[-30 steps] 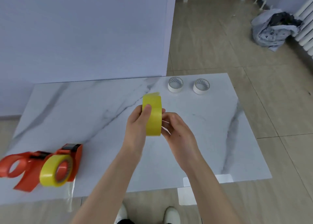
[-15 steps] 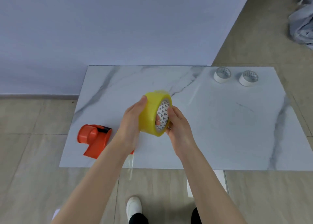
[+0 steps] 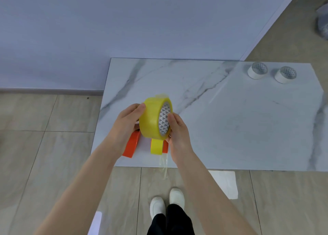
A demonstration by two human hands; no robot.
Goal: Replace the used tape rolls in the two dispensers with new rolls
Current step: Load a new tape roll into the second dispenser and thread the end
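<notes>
A full yellow tape roll [image 3: 150,121] is held upright above the table's near left corner. My left hand [image 3: 126,123] grips its outer band and my right hand [image 3: 175,128] holds its patterned core side. Directly below it lie orange dispensers: one empty orange piece [image 3: 131,144], and one carrying a yellow roll [image 3: 156,147] with a clear tape strip [image 3: 164,165] hanging over the table edge. My hands and the held roll hide most of them. Two used white cores [image 3: 257,71] [image 3: 285,74] stand at the far right.
The white marble table [image 3: 230,119] stands against a pale wall, its left edge beside my left hand. Tiled floor lies to the left and in front. My feet in white shoes [image 3: 166,202] are just before the table's front edge.
The view has swung left and the table now sits further right. My hands, still holding the yellow roll, have moved over the orange dispensers, and the roll has turned its core toward me.
</notes>
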